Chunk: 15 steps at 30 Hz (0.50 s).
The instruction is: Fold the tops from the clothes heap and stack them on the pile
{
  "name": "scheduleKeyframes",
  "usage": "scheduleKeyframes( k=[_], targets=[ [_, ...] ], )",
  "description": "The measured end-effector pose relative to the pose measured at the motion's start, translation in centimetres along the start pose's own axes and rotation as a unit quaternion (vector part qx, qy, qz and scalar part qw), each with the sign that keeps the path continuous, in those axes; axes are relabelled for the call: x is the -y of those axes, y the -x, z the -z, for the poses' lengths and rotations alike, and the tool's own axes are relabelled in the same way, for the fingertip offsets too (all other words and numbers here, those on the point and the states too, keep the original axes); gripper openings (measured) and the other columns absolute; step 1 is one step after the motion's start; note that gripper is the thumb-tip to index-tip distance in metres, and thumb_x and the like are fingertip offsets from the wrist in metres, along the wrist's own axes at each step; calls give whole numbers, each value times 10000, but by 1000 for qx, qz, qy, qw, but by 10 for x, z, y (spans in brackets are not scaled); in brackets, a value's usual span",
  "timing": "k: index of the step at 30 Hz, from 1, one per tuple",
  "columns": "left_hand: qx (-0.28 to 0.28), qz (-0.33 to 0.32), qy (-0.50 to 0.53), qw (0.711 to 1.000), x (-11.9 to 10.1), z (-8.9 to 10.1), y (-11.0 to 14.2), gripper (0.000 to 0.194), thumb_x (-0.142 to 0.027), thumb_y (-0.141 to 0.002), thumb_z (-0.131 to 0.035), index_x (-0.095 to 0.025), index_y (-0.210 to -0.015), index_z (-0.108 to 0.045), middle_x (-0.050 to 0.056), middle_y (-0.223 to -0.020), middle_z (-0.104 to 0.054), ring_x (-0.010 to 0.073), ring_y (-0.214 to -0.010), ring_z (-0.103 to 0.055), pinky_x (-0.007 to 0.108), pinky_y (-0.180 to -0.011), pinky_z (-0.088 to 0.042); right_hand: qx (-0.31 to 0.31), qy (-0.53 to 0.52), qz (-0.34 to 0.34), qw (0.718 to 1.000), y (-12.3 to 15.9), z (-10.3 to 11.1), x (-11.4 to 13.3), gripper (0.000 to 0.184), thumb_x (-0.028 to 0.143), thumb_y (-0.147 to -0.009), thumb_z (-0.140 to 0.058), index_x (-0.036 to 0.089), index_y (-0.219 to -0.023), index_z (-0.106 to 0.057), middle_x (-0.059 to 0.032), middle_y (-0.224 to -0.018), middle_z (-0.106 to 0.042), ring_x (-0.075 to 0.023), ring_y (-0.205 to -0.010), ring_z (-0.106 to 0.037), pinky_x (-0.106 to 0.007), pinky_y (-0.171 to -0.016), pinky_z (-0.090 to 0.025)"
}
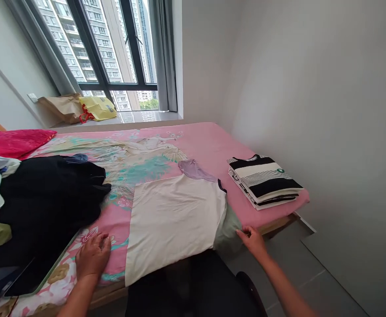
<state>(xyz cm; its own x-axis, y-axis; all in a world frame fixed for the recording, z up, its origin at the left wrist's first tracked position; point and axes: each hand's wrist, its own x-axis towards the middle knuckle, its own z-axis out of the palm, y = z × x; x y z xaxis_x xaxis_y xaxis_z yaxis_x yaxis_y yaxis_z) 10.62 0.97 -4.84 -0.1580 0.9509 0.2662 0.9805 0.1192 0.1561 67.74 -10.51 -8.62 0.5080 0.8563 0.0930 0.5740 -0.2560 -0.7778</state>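
Note:
A cream T-shirt (176,211) lies spread flat at the near edge of the bed, its dark collar pointing right. One lilac sleeve (196,171) stretches toward the far side, and a grey-green sleeve (228,229) hangs toward me. With thumb and fingers, my right hand (254,242) pinches the end of the grey-green sleeve. To the left of the shirt, my left hand (94,255) rests on the floral bedsheet, fingers loosely bent and apart, holding nothing. The shirt's near hem reaches over my dark-clothed lap.
Folded striped clothes (264,180) are stacked at the bed's right corner. A heap of dark clothing (54,189) and a tablet-like dark slab (37,273) lie at left. A red pillow (17,141) is behind them. Bags (98,108) sit on the windowsill.

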Motion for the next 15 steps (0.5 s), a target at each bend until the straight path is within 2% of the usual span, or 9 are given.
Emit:
scheduleKeyframes(
  k=[2,4,7,10,12,15],
  targets=[
    [8,14,21,1000,-6,2,5,430,-436,-835,-362,-166,-1056,-614,117,-1191,-588,281,-1127,-511,414,-983,-361,14,-69,-34,997,15,-4,2,351,537,-655,-554,188,-625,-544,-12,-598,-559,-162,-590,-508,-283,-596,-405],
    [8,42,72,997,-17,5,21,440,-462,-821,-371,-168,-1030,-623,118,-1166,-600,276,-1123,-513,407,-994,-360,20,-139,-61,988,25,-3,5,316,503,-684,-526,198,-607,-501,27,-527,-499,-129,-516,-455,-252,-530,-371],
    [-14,68,198,978,-43,12,69,427,-489,-791,-400,-179,-977,-629,105,-1083,-626,257,-1075,-534,384,-983,-379,43,-268,-117,955,36,4,4,280,476,-695,-554,197,-724,-542,40,-552,-539,-127,-515,-484,-239,-521,-389],
    [-31,96,292,951,-72,17,123,422,-525,-744,-478,-192,-957,-624,82,-1020,-623,254,-1024,-541,401,-977,-379,133,-340,-169,916,43,7,0,354,475,-666,-616,193,-879,-595,12,-656,-641,-167,-598,-583,-271,-588,-460],
    [-42,174,370,912,-87,18,146,443,-543,-708,-536,-187,-961,-609,75,-1005,-613,253,-1010,-543,411,-963,-387,170,-336,-191,906,46,6,-1,389,481,-650,-638,182,-899,-622,-11,-685,-673,-192,-632,-617,-290,-608,-480],
    [-44,330,488,807,-100,18,158,471,-542,-659,-617,-178,-955,-565,61,-936,-617,221,-898,-587,404,-859,-451,134,-347,-186,909,50,7,0,402,500,-669,-614,180,-911,-643,-24,-704,-693,-202,-651,-636,-286,-602,-489]
  ],
)
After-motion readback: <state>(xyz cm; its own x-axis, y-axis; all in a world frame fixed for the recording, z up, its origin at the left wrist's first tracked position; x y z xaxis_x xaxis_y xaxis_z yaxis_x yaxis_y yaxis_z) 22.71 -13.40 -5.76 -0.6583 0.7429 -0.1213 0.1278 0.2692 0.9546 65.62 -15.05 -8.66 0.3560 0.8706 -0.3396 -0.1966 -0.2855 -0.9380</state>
